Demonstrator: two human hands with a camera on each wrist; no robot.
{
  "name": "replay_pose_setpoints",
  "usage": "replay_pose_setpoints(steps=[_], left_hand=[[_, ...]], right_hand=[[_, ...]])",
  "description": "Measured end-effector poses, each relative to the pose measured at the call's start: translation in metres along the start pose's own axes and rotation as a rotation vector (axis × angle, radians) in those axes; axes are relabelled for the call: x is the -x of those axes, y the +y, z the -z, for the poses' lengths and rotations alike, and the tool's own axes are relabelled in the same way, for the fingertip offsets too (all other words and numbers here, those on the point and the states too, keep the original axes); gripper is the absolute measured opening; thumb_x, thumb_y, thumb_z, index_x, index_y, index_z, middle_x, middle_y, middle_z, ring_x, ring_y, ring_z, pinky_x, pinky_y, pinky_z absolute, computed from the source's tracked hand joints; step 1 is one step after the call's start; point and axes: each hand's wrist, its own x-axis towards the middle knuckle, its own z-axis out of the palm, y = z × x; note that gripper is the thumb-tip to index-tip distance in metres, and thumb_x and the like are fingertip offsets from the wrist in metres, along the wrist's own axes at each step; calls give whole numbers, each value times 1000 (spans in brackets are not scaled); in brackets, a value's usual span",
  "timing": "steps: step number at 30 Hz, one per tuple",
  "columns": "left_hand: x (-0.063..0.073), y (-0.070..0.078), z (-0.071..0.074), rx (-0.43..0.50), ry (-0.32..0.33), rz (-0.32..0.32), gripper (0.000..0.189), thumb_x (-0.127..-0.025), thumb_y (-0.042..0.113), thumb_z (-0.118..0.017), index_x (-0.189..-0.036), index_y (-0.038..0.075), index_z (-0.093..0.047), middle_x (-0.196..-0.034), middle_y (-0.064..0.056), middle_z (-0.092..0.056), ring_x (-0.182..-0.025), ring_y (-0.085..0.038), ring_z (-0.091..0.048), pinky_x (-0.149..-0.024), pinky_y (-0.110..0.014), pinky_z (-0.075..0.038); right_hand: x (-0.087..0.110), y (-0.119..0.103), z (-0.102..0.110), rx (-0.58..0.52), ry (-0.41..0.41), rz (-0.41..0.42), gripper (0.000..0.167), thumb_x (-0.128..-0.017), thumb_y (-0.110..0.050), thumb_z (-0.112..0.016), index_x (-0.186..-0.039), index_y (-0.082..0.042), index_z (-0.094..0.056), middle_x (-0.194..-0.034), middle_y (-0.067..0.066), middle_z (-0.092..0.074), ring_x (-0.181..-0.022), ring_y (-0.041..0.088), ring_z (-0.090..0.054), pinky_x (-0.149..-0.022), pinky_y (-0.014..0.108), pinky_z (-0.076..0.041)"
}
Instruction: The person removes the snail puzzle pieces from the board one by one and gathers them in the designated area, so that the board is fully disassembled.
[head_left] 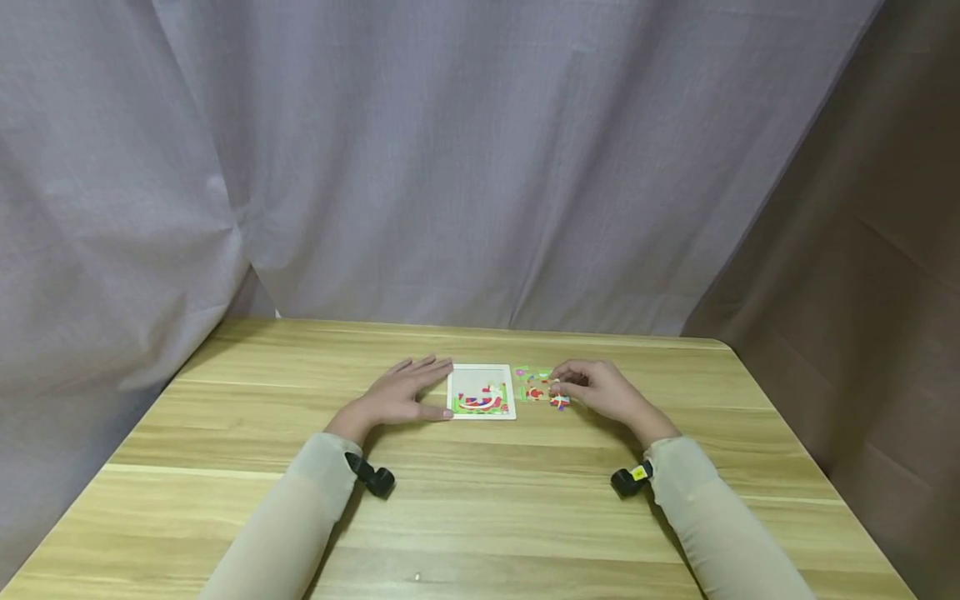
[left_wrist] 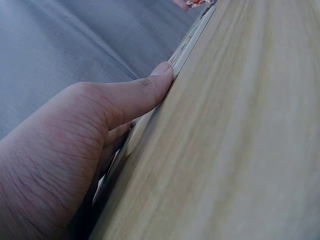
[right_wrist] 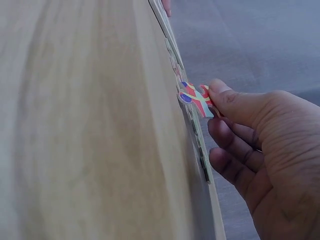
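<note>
The left sleeve (head_left: pixel 288 508) and right sleeve (head_left: pixel 723 525) are long, plain pale beige, with soft creases. At their cuffs sit a black left wrist camera (head_left: pixel 381 482) and a black right wrist camera (head_left: pixel 623 483), both small and rounded at the end; a yellow label (head_left: pixel 639 472) with dark marking brightens the right mount.

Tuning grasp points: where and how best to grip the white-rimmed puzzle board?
Likely the left rim, coming from the left: the puzzle board is thin and lies flat, and loose pieces crowd its right side. The left hand touches that rim.
</note>
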Motion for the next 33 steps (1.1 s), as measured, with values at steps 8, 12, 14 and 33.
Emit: replay_pose_setpoints(steps=[8,12,14,33], left_hand=[[-1,-2,-2,5,8,-5,93,-88,70,-59,-160,20,-28,-166,3,-24,-154,-23,-14,-124,-51,-5],[-1,-3,-2,1,8,-4,93,-87,71,-58,-160,21,-27,-166,3,-23,-154,-23,-14,-124,-50,-5],[-2,-3,-2,-1,7,-4,94,-87,71,-58,-160,21,-27,-166,3,-23,-154,-22,-13,-124,-50,-5],[-1,-3,-2,-5,5,-3,94,-87,72,-57,-160,21,-27,-166,3,-23,-154,-22,-13,-124,-50,-4]], right_hand=[[-1,2,0,24,24,25,14,-91,-22,-77,-104,-14,-75,-89,-10,-73,-81,10,-67,-76,30,-57],[-1,4,0,22,33,53,16,-91,-20,-77,-104,-12,-75,-90,-8,-73,-82,11,-67,-76,31,-57],[-1,5,0,31,39,67,17,-91,-20,-77,-104,-11,-75,-90,-7,-73,-82,11,-67,-76,31,-57],[-1,5,-1,60,47,52,16,-90,-18,-77,-104,-10,-75,-92,-5,-74,-85,12,-67,-80,35,-58]])
